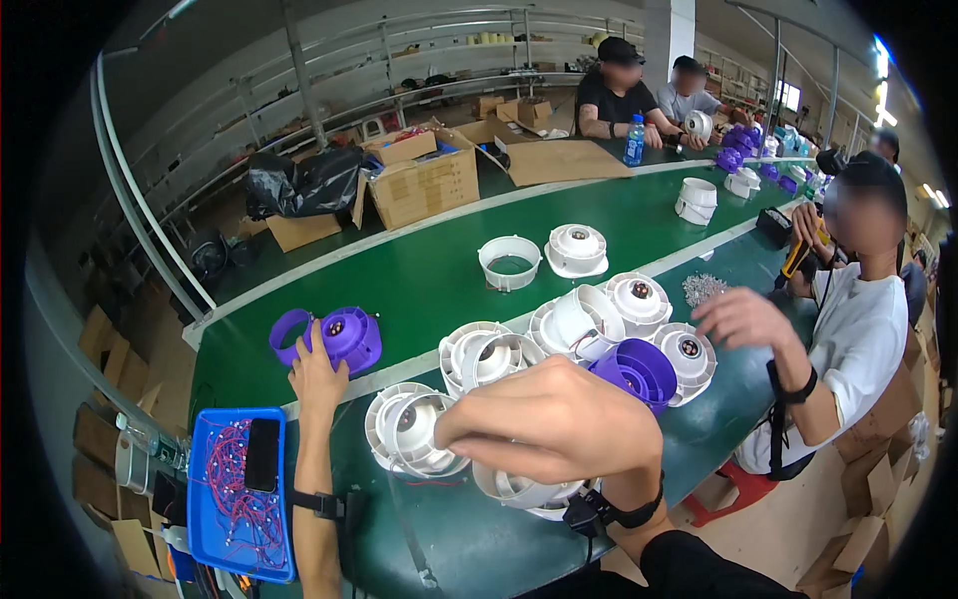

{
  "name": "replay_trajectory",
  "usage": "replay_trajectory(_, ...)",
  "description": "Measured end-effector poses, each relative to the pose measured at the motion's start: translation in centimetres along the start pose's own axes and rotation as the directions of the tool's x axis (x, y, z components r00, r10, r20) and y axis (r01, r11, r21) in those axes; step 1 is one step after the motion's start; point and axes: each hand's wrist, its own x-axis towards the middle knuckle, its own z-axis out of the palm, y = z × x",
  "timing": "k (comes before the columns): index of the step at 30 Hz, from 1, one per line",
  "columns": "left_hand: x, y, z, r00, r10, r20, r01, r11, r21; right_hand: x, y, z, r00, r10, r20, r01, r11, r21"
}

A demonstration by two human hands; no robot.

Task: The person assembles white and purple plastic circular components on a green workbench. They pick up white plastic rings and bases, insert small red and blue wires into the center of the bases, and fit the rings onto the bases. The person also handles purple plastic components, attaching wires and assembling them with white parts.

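On the green bench (379, 539) lie white housings (691, 367), purple housings (361, 351) and small pale pieces (705, 290).

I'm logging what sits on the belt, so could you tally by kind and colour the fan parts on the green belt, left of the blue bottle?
Purple ring: 1
Purple fan housing: 1
White ring: 1
White fan housing: 1
Total: 4

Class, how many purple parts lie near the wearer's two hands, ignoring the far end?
3: a ring at the left hand, a domed part just right of it, and a cup-shaped part beyond the right hand. Stacking may hide more.
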Motion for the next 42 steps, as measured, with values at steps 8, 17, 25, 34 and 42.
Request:
replay_trajectory(8, -4.6, 3.2, -12.2, 0.915, 0.388, 0.115, -0.251, 0.767, -0.591, 1.2, 0.0, 0.9, 0.999, 0.037, 0.016, -0.038, 0.998, 0.057)
replay_trajectory(17, -10.3, 4.4, -18.8, 0.680, 0.713, -0.173, -0.568, 0.362, -0.740, 3.2, 1.0, 4.3, 0.990, 0.105, 0.092, -0.115, 0.986, 0.121)
replay_trajectory(25, -10.3, 5.9, -17.7, 0.761, 0.503, -0.409, -0.611, 0.346, -0.712, 3.7, 1.0, 6.5, 0.885, 0.450, 0.123, -0.404, 0.607, 0.685)
replay_trajectory(34, -11.1, 6.0, -18.1, 0.761, 0.468, -0.449, -0.596, 0.231, -0.769, 3.2, 2.0, 6.8, 0.891, 0.378, 0.251, -0.387, 0.343, 0.856)
replay_trajectory(42, -11.1, 5.3, -18.3, 0.725, 0.493, -0.481, -0.630, 0.192, -0.753, 3.3, 2.1, 7.2, 0.893, 0.373, 0.253, -0.391, 0.363, 0.846)
